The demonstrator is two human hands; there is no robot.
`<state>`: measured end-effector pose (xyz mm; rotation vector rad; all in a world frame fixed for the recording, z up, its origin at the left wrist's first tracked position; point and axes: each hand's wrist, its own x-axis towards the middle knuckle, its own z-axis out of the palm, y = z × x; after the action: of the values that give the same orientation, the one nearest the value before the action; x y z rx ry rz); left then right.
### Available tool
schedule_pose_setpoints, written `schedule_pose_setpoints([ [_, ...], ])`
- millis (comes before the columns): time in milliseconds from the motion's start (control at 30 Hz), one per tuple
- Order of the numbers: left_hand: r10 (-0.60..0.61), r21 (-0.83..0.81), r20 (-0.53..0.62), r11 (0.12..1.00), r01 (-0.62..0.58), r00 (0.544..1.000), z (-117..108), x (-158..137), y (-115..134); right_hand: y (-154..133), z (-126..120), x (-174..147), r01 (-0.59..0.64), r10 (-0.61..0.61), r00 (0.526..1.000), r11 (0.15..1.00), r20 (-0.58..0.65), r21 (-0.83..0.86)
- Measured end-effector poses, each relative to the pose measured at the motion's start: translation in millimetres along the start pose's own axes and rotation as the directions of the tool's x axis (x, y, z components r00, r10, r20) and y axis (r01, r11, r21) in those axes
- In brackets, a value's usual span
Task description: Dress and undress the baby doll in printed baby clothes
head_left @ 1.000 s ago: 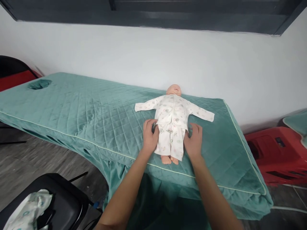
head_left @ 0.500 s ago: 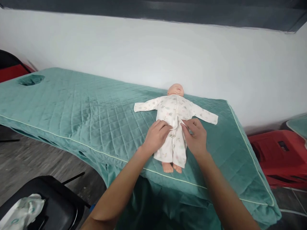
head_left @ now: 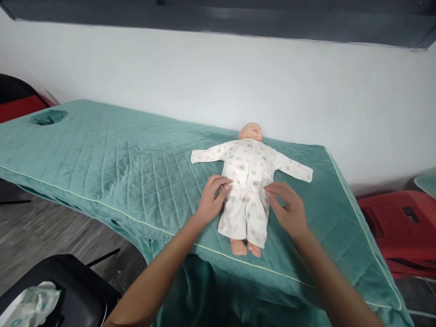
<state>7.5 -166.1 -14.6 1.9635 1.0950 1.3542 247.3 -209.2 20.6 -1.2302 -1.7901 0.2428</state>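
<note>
A baby doll [head_left: 251, 131] lies on its back on the green quilted bed, wearing a white printed baby shirt [head_left: 243, 156] and white printed trousers [head_left: 231, 222]. Its sleeves spread to both sides and its bare feet show below the trouser legs. At the waist, my left hand [head_left: 214, 197] pinches the shirt's hem on the left side. On the opposite side, my right hand [head_left: 289, 206] has thumb and fingertips closed on the same hem. The shirt front lies together down the middle, its lower edge over the trouser top.
The green bed cover [head_left: 119, 150] has a face hole [head_left: 49, 117] at the far left. A white wall [head_left: 190, 77] stands behind. A black chair [head_left: 75, 290] at lower left bears a white printed packet [head_left: 32, 304]. Red chairs [head_left: 402, 227] are at the right.
My hands have moved apart from the shirt's middle to its two sides at the waist. The front flaps, lifted before, now lie flat. The view has shifted slightly.
</note>
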Motion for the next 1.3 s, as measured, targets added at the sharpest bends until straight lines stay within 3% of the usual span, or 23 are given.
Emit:
schedule_pose_setpoints([
  [167, -0.119, -0.107, 0.098, 0.986, 0.130, 0.988, -1, 2, -6, 14, 2, 19, -0.096, 0.102, 0.992, 0.993, -0.079, 0.072],
  [367, -0.235, -0.056, -0.029, 0.971, 0.233, 0.972, -1, 17, -15, 32, 24, 62, -0.117, 0.126, 0.988, 0.988, -0.090, 0.103],
  [533, -0.317, 0.032, 0.076, 0.948, 0.316, 0.945, 2, 14, -17, 49, 46, 124, -0.128, 0.128, 0.991, 0.992, 0.039, -0.002],
  [700, -0.337, 0.024, 0.051, 0.942, 0.336, 0.940, 3, 12, -18, 57, 54, 159, -0.149, 0.162, 0.964, 0.986, 0.211, -0.079],
  [833, -0.387, -0.097, -0.032, 0.919, 0.382, 0.922, 1, 14, -22, 62, 55, 159, -0.116, 0.127, 0.967, 0.991, 0.219, -0.062],
  [967, -0.457, -0.255, -0.207, 0.879, 0.403, 0.865, 0, 14, -26, 67, 58, 159, -0.088, 0.100, 0.962, 0.994, 0.254, -0.059],
  [1067, -0.471, -0.335, -0.258, 0.863, 0.380, 0.843, 0, 14, -28, 68, 56, 153, -0.086, 0.106, 0.951, 0.993, 0.290, -0.079],
  [1300, -0.454, -0.354, -0.280, 0.868, 0.348, 0.846, -1, 12, -29, 41, 38, 93, -0.043, 0.080, 0.945, 0.992, 0.318, -0.121],
])
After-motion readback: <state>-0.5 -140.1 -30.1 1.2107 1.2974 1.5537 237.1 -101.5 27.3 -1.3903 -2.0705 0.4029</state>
